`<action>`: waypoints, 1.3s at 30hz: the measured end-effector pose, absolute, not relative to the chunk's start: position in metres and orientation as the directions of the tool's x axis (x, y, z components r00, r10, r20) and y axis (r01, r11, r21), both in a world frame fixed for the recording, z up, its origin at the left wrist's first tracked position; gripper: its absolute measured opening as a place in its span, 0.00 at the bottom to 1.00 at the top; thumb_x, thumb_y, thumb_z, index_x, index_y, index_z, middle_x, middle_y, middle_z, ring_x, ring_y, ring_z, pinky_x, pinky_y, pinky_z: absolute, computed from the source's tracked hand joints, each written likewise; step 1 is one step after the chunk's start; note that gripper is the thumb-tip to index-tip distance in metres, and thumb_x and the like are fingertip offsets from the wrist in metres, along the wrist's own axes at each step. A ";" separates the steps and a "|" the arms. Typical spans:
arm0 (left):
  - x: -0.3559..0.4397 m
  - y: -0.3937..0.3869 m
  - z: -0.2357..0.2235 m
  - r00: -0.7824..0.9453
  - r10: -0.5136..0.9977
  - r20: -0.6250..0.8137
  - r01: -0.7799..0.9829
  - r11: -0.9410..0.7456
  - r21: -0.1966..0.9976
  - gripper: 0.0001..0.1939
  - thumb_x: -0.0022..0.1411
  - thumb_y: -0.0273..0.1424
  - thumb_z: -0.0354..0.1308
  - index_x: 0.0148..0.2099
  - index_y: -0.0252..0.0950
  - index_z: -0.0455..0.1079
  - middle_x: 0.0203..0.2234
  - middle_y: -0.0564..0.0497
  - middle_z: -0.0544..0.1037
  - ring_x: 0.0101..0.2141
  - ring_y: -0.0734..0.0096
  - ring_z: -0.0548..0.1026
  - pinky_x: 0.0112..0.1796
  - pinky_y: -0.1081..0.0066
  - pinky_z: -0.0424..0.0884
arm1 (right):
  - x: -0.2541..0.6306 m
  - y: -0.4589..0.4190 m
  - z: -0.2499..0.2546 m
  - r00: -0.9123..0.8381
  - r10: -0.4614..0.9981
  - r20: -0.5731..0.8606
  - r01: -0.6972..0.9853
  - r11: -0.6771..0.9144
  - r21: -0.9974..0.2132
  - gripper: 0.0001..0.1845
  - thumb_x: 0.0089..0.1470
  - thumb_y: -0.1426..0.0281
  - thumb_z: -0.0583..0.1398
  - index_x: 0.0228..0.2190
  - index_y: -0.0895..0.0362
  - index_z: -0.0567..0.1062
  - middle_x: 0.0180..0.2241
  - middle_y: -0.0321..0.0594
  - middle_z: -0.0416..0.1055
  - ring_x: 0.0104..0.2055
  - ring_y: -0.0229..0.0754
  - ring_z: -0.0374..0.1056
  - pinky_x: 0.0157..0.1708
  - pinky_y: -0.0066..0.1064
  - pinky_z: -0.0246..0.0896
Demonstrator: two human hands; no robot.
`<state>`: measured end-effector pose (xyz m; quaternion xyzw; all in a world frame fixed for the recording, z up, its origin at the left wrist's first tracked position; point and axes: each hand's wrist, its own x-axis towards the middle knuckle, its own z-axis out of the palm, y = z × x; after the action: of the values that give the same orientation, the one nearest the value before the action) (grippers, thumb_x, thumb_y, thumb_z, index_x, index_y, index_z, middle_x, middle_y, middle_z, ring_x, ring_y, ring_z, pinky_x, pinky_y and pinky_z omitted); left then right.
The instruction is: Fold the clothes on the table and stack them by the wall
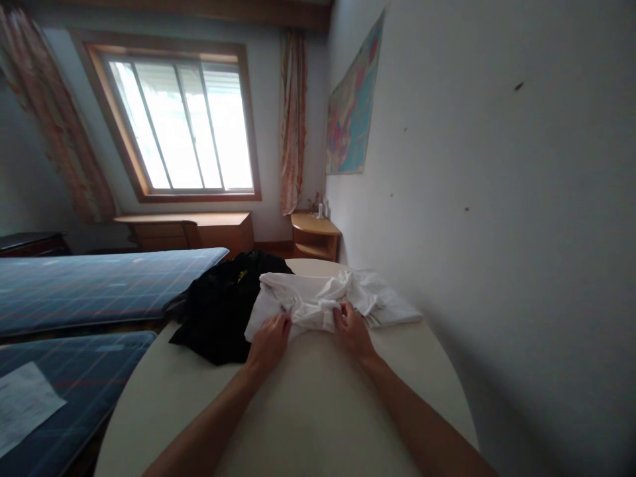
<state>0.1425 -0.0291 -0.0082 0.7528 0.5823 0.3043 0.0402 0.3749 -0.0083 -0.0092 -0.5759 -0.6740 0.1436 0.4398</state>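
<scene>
A rumpled white garment, partly folded over itself, lies across the far half of the round table. My left hand pinches its near edge, left of the middle. A little to the right, my right hand has its fingers closed on a bunched fold of the same white cloth. A black garment with a small yellow mark lies to the left, partly under the white one and hanging toward the table's left edge. The exact kind of the white garment cannot be told.
Two blue plaid mattresses are on the left, with a white sheet of paper on the nearer one. A bare wall runs close along the right. A wooden desk and a corner shelf stand at the back.
</scene>
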 end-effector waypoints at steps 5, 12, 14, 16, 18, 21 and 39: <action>0.124 -0.036 -0.012 -0.074 0.899 0.432 0.775 -0.220 0.592 0.08 0.67 0.27 0.46 0.45 0.37 0.65 0.34 0.48 0.79 0.35 0.66 0.78 0.37 0.70 0.70 | 0.413 -0.008 -0.014 0.235 0.901 0.365 0.646 0.136 -0.752 0.13 0.57 0.68 0.52 0.42 0.56 0.72 0.31 0.41 0.76 0.33 0.44 0.72 0.35 0.31 0.63; 0.121 -0.050 -0.005 -0.119 0.817 0.564 0.702 -0.333 0.630 0.09 0.64 0.30 0.46 0.43 0.38 0.66 0.37 0.48 0.76 0.36 0.66 0.76 0.40 0.66 0.72 | 0.401 -0.041 0.005 -0.082 0.796 0.600 0.752 0.444 -0.486 0.14 0.59 0.66 0.54 0.44 0.55 0.74 0.41 0.44 0.74 0.45 0.47 0.68 0.50 0.40 0.61; 0.125 -0.057 0.001 0.035 0.758 0.652 0.707 -0.479 0.520 0.10 0.66 0.32 0.47 0.47 0.38 0.66 0.41 0.46 0.76 0.41 0.64 0.75 0.44 0.64 0.71 | 0.385 -0.052 0.007 -0.231 0.790 0.568 0.734 0.524 -0.431 0.18 0.58 0.64 0.58 0.49 0.54 0.73 0.48 0.45 0.72 0.51 0.48 0.66 0.55 0.41 0.58; 0.129 -0.063 0.003 0.246 0.725 0.643 0.713 -0.585 0.386 0.14 0.64 0.33 0.53 0.52 0.40 0.67 0.49 0.45 0.74 0.48 0.61 0.73 0.50 0.61 0.69 | 0.374 -0.058 0.005 -0.352 0.796 0.492 0.728 0.563 -0.391 0.23 0.55 0.65 0.62 0.53 0.51 0.72 0.55 0.45 0.69 0.56 0.50 0.63 0.56 0.42 0.56; 0.132 -0.066 0.002 0.390 0.737 0.553 0.729 -0.613 0.304 0.18 0.61 0.31 0.58 0.54 0.42 0.68 0.52 0.46 0.73 0.52 0.58 0.71 0.52 0.60 0.68 | 0.370 -0.058 0.001 -0.405 0.821 0.403 0.741 0.553 -0.382 0.22 0.54 0.68 0.62 0.51 0.50 0.74 0.54 0.44 0.71 0.55 0.50 0.65 0.54 0.41 0.58; 0.131 -0.064 -0.003 0.421 0.820 0.387 0.780 -0.545 0.307 0.16 0.59 0.23 0.55 0.49 0.43 0.72 0.46 0.48 0.77 0.47 0.60 0.74 0.50 0.63 0.69 | 0.381 -0.050 0.000 -0.320 0.884 0.340 0.761 0.454 -0.463 0.14 0.55 0.72 0.58 0.43 0.53 0.79 0.44 0.42 0.77 0.46 0.45 0.71 0.49 0.35 0.61; 0.126 -0.064 0.003 0.307 0.839 0.450 0.764 -0.499 0.408 0.11 0.63 0.28 0.53 0.47 0.42 0.67 0.43 0.49 0.76 0.44 0.63 0.75 0.47 0.67 0.69 | 0.387 -0.058 0.012 -0.485 0.815 0.317 0.687 0.579 -0.439 0.21 0.55 0.68 0.62 0.51 0.50 0.76 0.45 0.42 0.76 0.42 0.44 0.72 0.47 0.34 0.61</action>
<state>0.1258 -0.0640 0.0028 0.8063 0.4969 0.3154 0.0589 0.3869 -0.0576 0.0122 -0.4406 -0.8522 0.1275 0.2519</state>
